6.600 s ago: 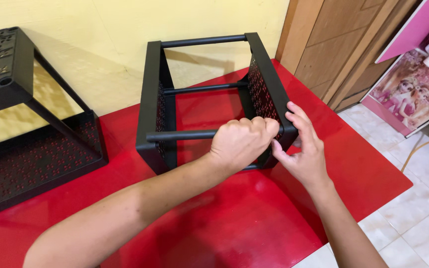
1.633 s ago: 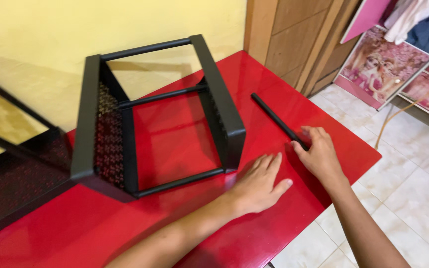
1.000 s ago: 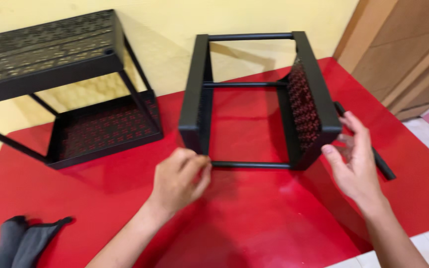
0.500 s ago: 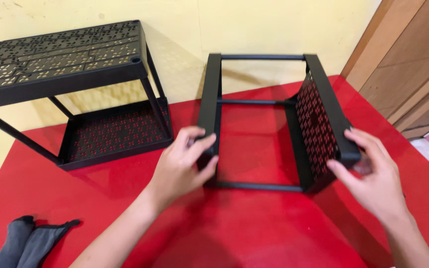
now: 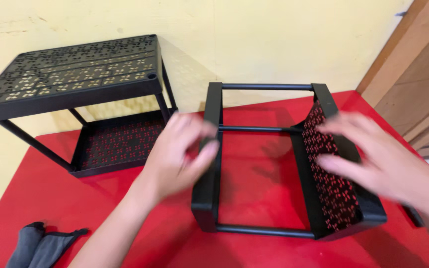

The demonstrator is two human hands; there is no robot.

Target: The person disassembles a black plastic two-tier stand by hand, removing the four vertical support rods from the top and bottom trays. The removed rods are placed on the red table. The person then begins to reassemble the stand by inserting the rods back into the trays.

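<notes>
A black rack frame (image 5: 209,198) lies on its side on the red table (image 5: 140,233), two perforated panels joined by thin rods. My left hand (image 5: 179,156) wraps around its left panel, thumb inside and fingers outside. My right hand (image 5: 378,161), blurred by motion, closes over the top edge of the right perforated panel (image 5: 336,193). A loose black rod (image 5: 414,217) lies on the table just right of the frame, mostly hidden behind my right hand.
A second black rack (image 5: 75,74) with a perforated top and lower shelf stands upright at the back left against the yellow wall. A grey cloth (image 5: 33,245) lies at the front left corner. A wooden door (image 5: 418,84) stands at the right.
Both hands have slid farther back along the frame's two panels, and the frame now sits closer to me. The loose rod stays on the table to the right.
</notes>
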